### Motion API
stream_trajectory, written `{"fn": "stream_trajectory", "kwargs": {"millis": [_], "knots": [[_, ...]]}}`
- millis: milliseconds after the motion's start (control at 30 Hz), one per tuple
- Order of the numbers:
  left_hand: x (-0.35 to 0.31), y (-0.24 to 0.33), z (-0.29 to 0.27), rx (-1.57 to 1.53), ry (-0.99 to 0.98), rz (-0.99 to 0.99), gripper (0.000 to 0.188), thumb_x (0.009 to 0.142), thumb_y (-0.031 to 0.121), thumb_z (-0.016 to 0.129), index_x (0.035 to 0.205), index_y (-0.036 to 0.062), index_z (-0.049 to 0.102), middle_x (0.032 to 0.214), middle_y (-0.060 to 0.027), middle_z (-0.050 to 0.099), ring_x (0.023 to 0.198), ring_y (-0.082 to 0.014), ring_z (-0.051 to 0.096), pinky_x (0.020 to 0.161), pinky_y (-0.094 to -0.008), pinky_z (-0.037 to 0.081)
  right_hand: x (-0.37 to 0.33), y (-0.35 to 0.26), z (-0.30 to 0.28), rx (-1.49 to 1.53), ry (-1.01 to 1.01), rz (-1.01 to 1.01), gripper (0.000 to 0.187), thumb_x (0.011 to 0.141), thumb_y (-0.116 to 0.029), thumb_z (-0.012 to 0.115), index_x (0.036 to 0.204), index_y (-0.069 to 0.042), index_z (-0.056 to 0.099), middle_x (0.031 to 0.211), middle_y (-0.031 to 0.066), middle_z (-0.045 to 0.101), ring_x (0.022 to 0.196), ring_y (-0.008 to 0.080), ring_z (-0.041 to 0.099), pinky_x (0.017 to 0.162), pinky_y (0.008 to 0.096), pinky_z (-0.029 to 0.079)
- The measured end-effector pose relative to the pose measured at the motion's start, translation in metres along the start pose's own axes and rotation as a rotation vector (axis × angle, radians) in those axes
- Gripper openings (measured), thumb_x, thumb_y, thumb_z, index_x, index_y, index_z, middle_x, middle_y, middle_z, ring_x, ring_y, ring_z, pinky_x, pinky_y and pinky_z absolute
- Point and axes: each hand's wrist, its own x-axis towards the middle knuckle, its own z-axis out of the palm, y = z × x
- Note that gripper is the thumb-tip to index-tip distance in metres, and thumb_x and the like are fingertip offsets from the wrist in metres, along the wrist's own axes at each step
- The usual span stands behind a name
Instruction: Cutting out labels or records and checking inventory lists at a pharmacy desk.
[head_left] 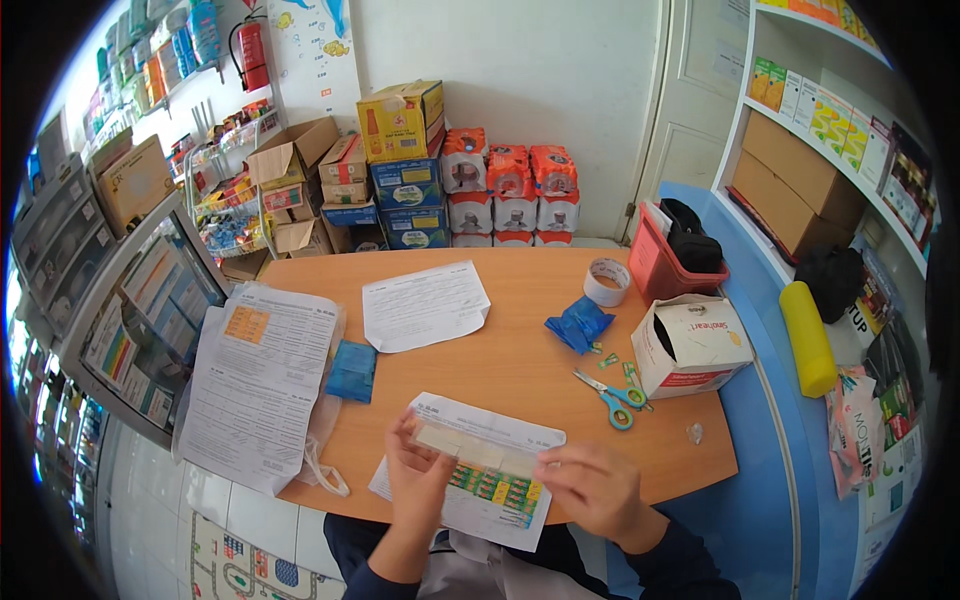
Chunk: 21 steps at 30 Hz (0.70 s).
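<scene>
My left hand [415, 470] pinches the left end of a pale, whitish strip [470, 447] near the table's front edge. At the strip's right end, my right hand [597, 488] has its thumb and fingers closed. Between the hands, below the strip, lie small green and yellow packets or labels [490, 487] in rows; their exact kind is hard to tell. They rest over a white printed sheet [465, 520], which partly hangs over the table edge. Beyond the left hand is a folded blue plastic packet [351, 371].
On the wooden table [450, 375] lie blue-handled scissors [617, 400], small green pieces [632, 374], a tape roll [606, 282], a crumpled blue packet [580, 325], a white carton [695, 343], a red basket [660, 262], a written sheet [425, 307] and large papers [255, 390].
</scene>
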Motion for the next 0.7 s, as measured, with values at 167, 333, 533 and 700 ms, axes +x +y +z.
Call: {"fn": "stream_trajectory", "kwargs": {"millis": [167,333,533,700], "knots": [[-0.041,0.008,0.017,-0.624,0.01,-0.245,0.034,0.101,0.03,0.043,0.12,0.0024,0.05,0.106,-0.01,0.062,0.098,-0.0168,0.061,0.086,-0.0322,0.05,-0.013,-0.009,0.033,-0.078,0.056,-0.189,0.027,0.066,-0.002,0.071,0.093,-0.006,0.07,0.1,0.0061,0.065,0.085,0.0217,0.064,0.068,0.0302,0.055],[-0.06,0.005,0.027,-0.717,0.068,-0.16,0.034,0.101,0.03,0.042,0.119,0.0026,0.052,0.114,-0.0129,0.062,0.105,-0.0213,0.061,0.092,-0.0352,0.05,-0.028,-0.012,0.052,-0.138,0.092,-0.195,0.021,0.072,-0.004,0.071,0.092,-0.005,0.07,0.101,0.0069,0.065,0.089,0.0218,0.063,0.07,0.0312,0.055],[-0.055,-0.001,0.009,-0.493,0.159,-0.082,0.019,0.095,0.007,0.054,0.113,0.0026,0.055,0.111,-0.014,0.063,0.097,-0.0223,0.065,0.08,-0.0343,0.056,-0.034,-0.029,0.051,-0.016,0.12,-0.073,0.019,0.075,-0.002,0.07,0.093,-0.005,0.069,0.105,0.0082,0.064,0.092,0.0253,0.064,0.073,0.0353,0.055],[-0.047,0.007,-0.023,-0.429,0.184,-0.163,0.02,0.094,0.006,0.053,0.113,0.0025,0.055,0.111,-0.0153,0.064,0.094,-0.0225,0.066,0.08,-0.0355,0.058,-0.033,0.032,0.008,-0.365,0.215,0.423,0.018,0.081,-0.002,0.064,0.099,-0.004,0.061,0.099,0.0133,0.062,0.088,0.0334,0.062,0.074,0.0419,0.051]]}}
